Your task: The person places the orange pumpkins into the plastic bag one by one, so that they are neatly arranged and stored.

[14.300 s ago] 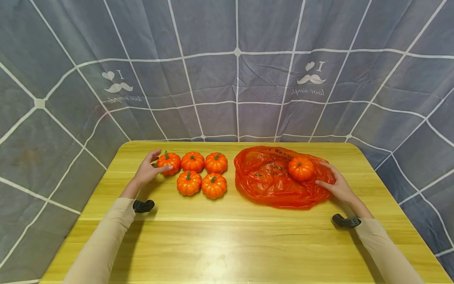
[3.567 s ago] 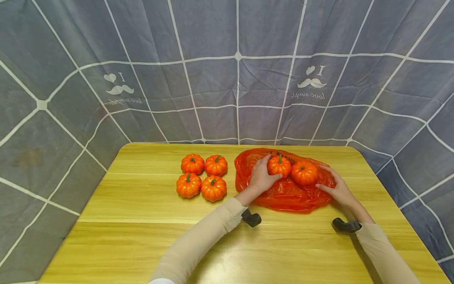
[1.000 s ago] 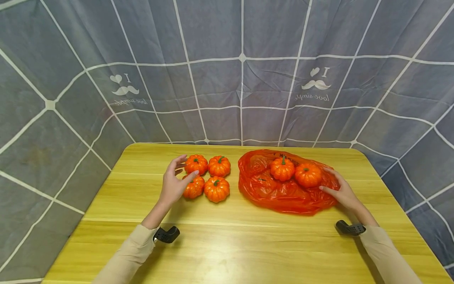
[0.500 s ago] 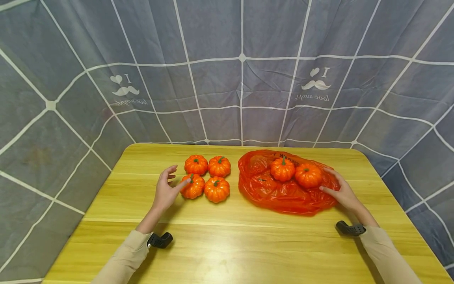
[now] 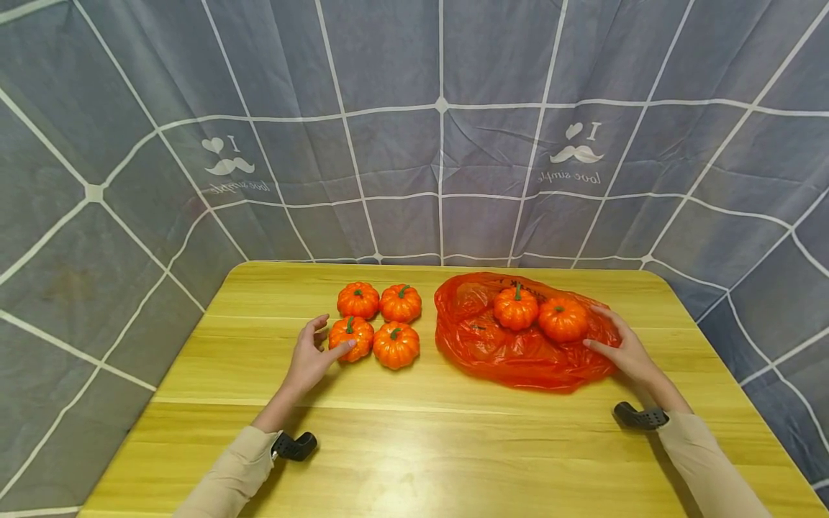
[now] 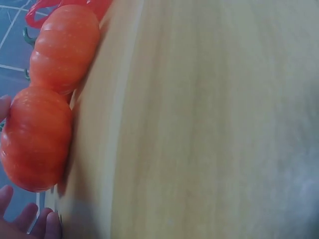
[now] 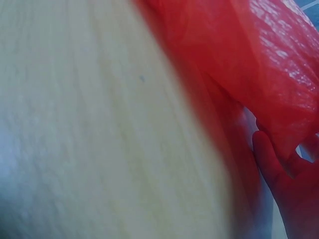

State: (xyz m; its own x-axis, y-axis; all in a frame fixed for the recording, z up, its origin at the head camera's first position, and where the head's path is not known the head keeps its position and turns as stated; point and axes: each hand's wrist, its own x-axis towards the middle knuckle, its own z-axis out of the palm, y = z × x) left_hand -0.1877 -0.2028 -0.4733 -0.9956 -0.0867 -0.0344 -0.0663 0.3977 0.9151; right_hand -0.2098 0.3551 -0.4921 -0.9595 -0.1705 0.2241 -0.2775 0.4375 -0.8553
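Note:
My left hand (image 5: 309,357) is at the front-left pumpkin (image 5: 350,338), a small orange one with a green stem. The thumb overlaps that pumpkin's near side in the head view, while the fingers are spread along its left. In the left wrist view, the curved fingers (image 6: 42,223) show a gap from the pumpkin (image 6: 37,142). At the right end of a crumpled, translucent red plastic bag (image 5: 512,363), my right hand (image 5: 631,352) rests with thumb and fingers apart. Bag film lies beside the thumb in the right wrist view. Two pumpkins (image 5: 516,309) sit on the bag.
Three more pumpkins stand close to the front-left one: a back-left pumpkin (image 5: 358,300), a back-right pumpkin (image 5: 401,303) and a front-right pumpkin (image 5: 396,345). All rest on a wooden table (image 5: 401,446). A grey grid-patterned curtain (image 5: 388,151) hangs around its back and sides.
Since 14.3 seconds ago, the leftmost pumpkin has gone from the table group onto the bag. My left hand then returned left and lowered to the front-left pumpkin. The right hand stays at the bag.

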